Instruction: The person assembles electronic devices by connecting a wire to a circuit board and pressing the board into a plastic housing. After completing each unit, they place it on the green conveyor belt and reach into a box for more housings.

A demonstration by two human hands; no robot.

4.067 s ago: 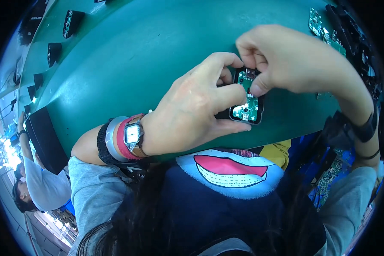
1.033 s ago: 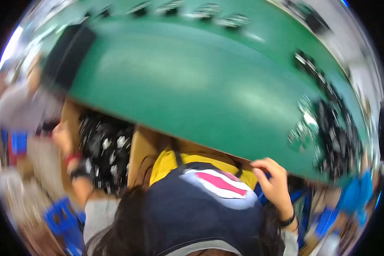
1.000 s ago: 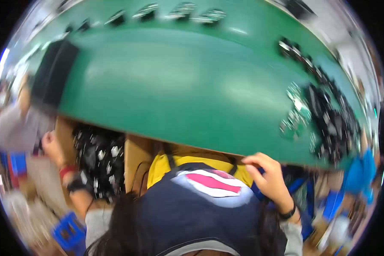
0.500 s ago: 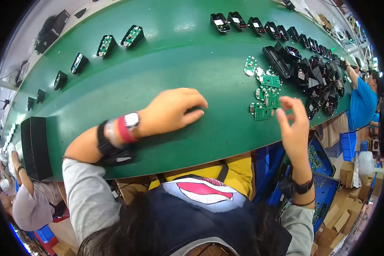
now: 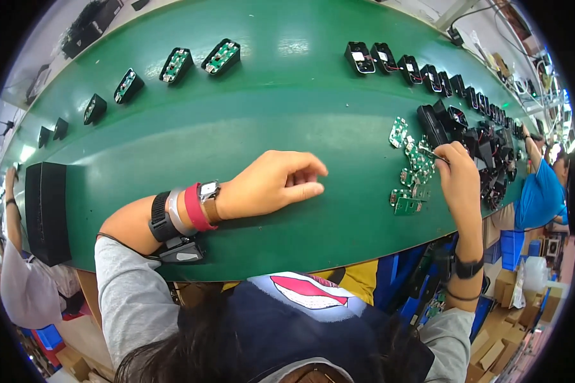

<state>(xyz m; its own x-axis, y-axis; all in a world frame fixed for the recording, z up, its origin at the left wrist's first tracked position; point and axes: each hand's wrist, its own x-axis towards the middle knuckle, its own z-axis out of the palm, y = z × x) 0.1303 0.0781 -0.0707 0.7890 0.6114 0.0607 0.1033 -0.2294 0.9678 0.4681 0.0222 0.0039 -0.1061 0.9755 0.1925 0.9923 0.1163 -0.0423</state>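
Note:
My right hand (image 5: 459, 179) reaches over a loose pile of green circuit boards (image 5: 416, 167) at the right, its thumb and fingers pinched on the edge of one circuit board (image 5: 437, 157). That board is mostly hidden by the fingertips. My left hand (image 5: 278, 184) hovers over the bare green tabletop in the middle, fingers curled and thumb apart, holding nothing. Just beyond the boards lies a heap of black plastic housings (image 5: 489, 143), close to my right hand.
Black housings with boards inside (image 5: 222, 57) stand in a curved row at the far left. Another row of open black housings (image 5: 360, 58) runs along the far right. A black box (image 5: 46, 214) sits at the left edge. Co-workers sit at both sides; blue crates are below the table.
My right hand has moved forward over the boards, and its spread fingers have closed on one circuit board. The left hand stays empty over the table. The view has shifted a little.

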